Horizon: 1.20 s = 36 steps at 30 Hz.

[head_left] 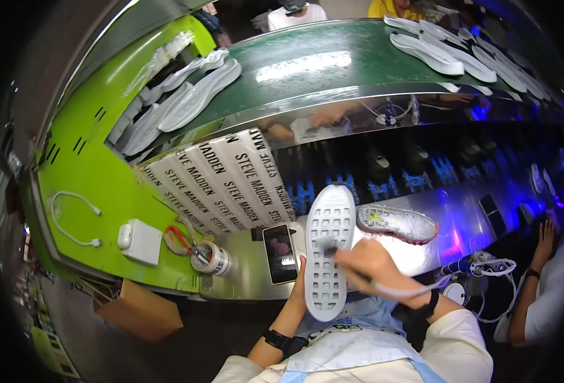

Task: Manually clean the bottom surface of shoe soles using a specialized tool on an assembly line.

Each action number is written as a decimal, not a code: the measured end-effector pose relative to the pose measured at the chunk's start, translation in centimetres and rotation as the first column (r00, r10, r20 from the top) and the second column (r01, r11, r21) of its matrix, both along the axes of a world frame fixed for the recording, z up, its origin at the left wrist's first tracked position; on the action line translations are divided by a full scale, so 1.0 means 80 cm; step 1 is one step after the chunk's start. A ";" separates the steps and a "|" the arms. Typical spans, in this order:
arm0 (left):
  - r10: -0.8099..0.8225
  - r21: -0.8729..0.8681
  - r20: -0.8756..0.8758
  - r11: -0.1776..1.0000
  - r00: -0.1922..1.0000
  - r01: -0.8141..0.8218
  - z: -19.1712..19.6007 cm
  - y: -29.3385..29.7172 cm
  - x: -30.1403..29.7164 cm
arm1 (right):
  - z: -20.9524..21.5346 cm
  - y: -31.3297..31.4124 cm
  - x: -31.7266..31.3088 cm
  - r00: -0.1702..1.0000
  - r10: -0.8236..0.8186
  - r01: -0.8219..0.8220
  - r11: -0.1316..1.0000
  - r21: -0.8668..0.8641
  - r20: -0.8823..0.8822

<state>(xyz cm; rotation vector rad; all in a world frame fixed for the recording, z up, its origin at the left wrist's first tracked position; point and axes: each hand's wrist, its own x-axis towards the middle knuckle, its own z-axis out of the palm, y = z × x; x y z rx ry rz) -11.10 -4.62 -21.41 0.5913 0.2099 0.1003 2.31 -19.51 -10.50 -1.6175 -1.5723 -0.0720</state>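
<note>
Upright before my body is a white shoe sole (pixel 327 281), its recessed grid of square pockets facing up. My left hand (pixel 300 281) grips its left edge, with most of the fingers hidden behind it. Against the middle of the grid, my right hand (pixel 371 263) is closed on what looks like a small dark-tipped brush (pixel 334 253). Motion blurs the tip, and the fingers hide its handle. Just right of the sole, a grey shoe upper (pixel 397 223) with a reddish edge lies on the metal bench (pixel 432 255).
A phone (pixel 281 254) lies left of the sole, near a white tub (pixel 213 260) and red-handled scissors (pixel 178 239). A lettered board (pixel 221 182) leans behind. White soles (pixel 199 96) rest along the green conveyor (pixel 275 86). A co-worker's arm (pixel 537 255) is at right.
</note>
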 end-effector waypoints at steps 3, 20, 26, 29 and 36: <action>-0.040 0.025 0.056 0.999 0.998 0.038 -0.011 -0.001 -0.001 | -0.001 -0.021 -0.017 0.895 0.163 -0.258 0.948 -0.185 -0.414; -0.058 -0.636 0.223 0.748 0.973 0.190 -0.074 0.009 0.005 | -0.013 0.013 -0.062 0.956 -0.250 0.268 0.957 0.112 -0.152; 0.059 -0.771 0.272 0.610 0.960 0.181 -0.058 0.024 0.018 | 0.013 0.019 -0.055 0.958 -0.261 0.274 0.956 0.103 -0.123; -0.010 -0.453 0.435 0.862 0.901 0.228 -0.013 0.024 0.044 | -0.016 0.009 -0.072 0.983 -0.003 0.003 1.000 0.001 -0.183; 0.124 -0.240 0.156 0.967 0.980 -0.084 -0.037 0.048 0.046 | 0.040 0.010 -0.036 0.809 -0.157 0.208 0.978 0.028 -0.566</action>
